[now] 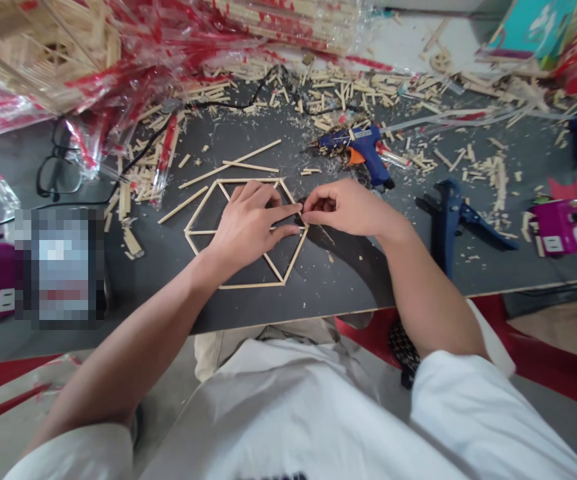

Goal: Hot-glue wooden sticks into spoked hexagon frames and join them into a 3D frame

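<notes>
A hexagonal frame of thin wooden sticks [253,286] with spokes lies flat on the dark table [168,293]. Over its upper middle rests my left hand [251,217], its thumb and index finger apart and reaching to the right corner. My right hand [336,210] is at that same corner, its fingers pressed together; what they hold, if anything, is too small to tell. Loose sticks [183,204] lie just left of and behind the frame. My left palm hides the frame's centre.
Behind my right hand lies a blue glue gun [366,143]. A blue cutter [449,220] is to the right. Glasses [58,175] and a blurred device [63,267] sit at the left. Stick scraps [368,87] and plastic-wrapped bundles [168,40] cover the back.
</notes>
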`<state>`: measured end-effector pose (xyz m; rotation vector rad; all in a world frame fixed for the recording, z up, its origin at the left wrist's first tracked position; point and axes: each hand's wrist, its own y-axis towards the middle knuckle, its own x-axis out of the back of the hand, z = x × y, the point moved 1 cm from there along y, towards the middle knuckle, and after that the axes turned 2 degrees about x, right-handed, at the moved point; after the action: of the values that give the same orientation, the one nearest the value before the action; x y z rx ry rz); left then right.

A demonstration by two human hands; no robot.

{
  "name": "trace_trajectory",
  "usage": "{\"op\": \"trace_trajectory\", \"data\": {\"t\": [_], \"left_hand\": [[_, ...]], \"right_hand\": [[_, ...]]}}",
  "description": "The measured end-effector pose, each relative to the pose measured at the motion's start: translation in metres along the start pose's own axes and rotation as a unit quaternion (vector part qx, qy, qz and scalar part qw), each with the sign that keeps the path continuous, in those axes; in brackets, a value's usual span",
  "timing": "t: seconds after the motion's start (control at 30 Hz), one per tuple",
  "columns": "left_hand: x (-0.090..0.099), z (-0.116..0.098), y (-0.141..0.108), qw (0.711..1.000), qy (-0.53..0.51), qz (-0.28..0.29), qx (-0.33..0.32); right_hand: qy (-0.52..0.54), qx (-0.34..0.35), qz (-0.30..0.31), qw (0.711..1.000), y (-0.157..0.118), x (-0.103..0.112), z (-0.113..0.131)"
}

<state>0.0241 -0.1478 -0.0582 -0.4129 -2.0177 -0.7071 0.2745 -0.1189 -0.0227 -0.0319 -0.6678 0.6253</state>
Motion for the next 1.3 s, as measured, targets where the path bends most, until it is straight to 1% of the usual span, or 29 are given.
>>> {"op": "trace_trajectory", "data": {"t": [0.2,0.53,0.83,1.3], "left_hand": [[-0.001,0.0,0.0,1.0,-0.001,0.004,0.0],[0.004,-0.008,-0.001,0.999,0.044,0.014,-0.02],[0.006,-0.012,-0.001,0.998,0.051,0.019,-0.013],[0.004,-0.007,0.0,0.999,0.043,0.011,-0.01]], "right_hand": [[-0.008,-0.007,0.008,1.0,0.0,0.002,0.003],[0.003,-0.03,0.016,0.999,0.001,0.002,0.002],[-0.006,-0.03,0.017,0.999,0.002,0.002,0.003],[-0.002,-0.012,0.01,1.0,0.003,0.0,0.0]]}}
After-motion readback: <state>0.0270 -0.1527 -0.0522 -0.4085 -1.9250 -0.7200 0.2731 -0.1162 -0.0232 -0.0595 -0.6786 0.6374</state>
